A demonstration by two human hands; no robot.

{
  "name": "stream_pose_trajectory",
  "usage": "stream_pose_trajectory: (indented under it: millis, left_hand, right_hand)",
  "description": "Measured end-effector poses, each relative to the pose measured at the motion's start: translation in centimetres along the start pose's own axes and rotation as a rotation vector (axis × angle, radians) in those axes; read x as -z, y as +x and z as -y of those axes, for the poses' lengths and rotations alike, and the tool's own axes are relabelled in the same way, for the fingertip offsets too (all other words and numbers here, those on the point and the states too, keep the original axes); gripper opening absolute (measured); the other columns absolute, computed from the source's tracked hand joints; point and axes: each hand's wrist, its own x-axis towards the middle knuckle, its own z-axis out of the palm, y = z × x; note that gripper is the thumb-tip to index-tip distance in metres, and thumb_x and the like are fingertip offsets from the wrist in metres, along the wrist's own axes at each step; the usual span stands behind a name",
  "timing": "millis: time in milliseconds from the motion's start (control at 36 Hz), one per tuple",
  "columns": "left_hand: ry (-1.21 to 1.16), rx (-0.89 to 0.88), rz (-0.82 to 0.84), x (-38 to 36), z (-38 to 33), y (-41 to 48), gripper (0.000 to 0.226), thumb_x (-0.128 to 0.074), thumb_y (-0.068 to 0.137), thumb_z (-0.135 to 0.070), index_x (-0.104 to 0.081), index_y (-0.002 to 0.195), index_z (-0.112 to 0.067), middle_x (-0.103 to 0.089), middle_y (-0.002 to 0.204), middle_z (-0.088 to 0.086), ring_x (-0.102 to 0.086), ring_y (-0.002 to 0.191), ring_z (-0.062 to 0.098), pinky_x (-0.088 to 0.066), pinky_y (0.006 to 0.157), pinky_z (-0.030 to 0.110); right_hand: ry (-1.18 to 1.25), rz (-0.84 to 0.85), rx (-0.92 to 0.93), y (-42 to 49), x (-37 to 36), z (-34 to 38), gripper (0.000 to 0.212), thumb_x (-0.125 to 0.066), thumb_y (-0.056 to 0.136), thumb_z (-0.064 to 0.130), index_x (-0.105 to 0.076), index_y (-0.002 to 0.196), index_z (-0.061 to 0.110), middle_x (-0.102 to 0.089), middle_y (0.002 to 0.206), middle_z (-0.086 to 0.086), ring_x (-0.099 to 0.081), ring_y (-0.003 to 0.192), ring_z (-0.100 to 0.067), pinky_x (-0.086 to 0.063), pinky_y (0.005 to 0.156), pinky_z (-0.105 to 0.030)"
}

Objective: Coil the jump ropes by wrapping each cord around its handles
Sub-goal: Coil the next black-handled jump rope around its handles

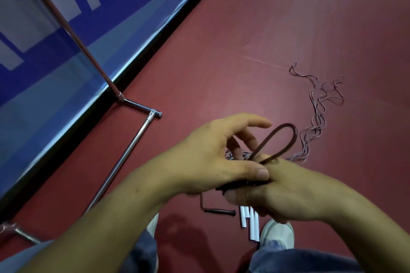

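- A metal stand props up a blue banner on the red floor.
- Left hand: thumb flat on the dark handle, forefinger stretched out. The other fingers bend behind the cord; I can't tell whether they grip it.
- A spare dark handle and white handles lie below.
- The dark cord loops up between the hands.
- Right hand is curled round the held handle.
- Thin cords lie tangled further right.

Bare left hand, bare right hand, forearms uncovered. Blue denim trousers along bottom edge. Pale off-white trainers, rounded toes, lower centre.
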Motion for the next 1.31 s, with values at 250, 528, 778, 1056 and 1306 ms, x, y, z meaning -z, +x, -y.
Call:
stream_pose_trajectory:
  millis: [250,528,778,1056,1306]
  left_hand:
    - [-0.299,0.089,-0.009,-0.3,0.2,1.2,0.045,-0.072,0.085,0.004,-0.064,0.119,-0.023,-0.055,0.075,-0.009,-0.048,0.066,0.013,-0.043,0.065,0.027]
    - [-0.517,0.230,-0.067,-0.3,1.6,1.4,0.038,-0.064,0.076,0.005,-0.058,0.106,-0.017,-0.053,0.085,0.012,-0.047,0.069,0.022,-0.041,0.052,0.024]
    - [-0.786,0.231,-0.044,0.1,2.0,1.2,0.017,-0.058,0.093,0.008,-0.068,0.092,-0.006,-0.073,0.094,0.011,-0.065,0.067,0.013,-0.054,0.060,0.023]
    - [-0.732,0.267,-0.168,-0.8,1.5,1.4,0.024,-0.045,0.098,0.007,-0.057,0.084,-0.008,-0.044,0.065,0.009,-0.027,0.055,0.013,-0.027,0.049,0.024]
    - [-0.739,0.108,-0.199,-0.8,0.7,0.9,0.032,-0.055,0.088,-0.036,-0.062,0.088,-0.005,-0.054,0.055,0.004,-0.038,0.039,0.007,-0.022,0.041,0.018]
  right_hand:
    - [0.133,0.069,-0.012,-0.2,-0.5,-0.2,0.023,-0.082,0.084,0.039,-0.068,0.075,0.024,-0.061,0.059,0.000,-0.054,0.049,-0.016,-0.046,0.050,-0.035]
    - [0.184,-0.035,0.179,-0.7,-0.4,-0.5,0.034,-0.074,0.080,0.043,-0.067,0.084,0.010,-0.050,0.060,0.000,-0.044,0.054,-0.018,-0.037,0.051,-0.043]
    - [0.223,-0.184,0.295,-0.8,-0.5,-0.6,0.028,-0.069,0.083,0.043,-0.067,0.084,0.016,-0.062,0.063,-0.011,-0.056,0.049,-0.015,-0.047,0.044,-0.037]
    - [0.501,-0.394,0.318,-0.3,0.1,-1.4,0.044,-0.072,0.082,0.036,-0.043,0.105,0.012,-0.060,0.062,-0.007,-0.053,0.037,-0.029,-0.041,0.037,-0.030]
    - [0.776,-0.300,0.443,-0.4,0.8,-1.4,0.035,-0.072,0.083,0.022,-0.040,0.091,0.009,-0.057,0.067,-0.030,-0.051,0.032,-0.033,-0.042,0.037,-0.030]
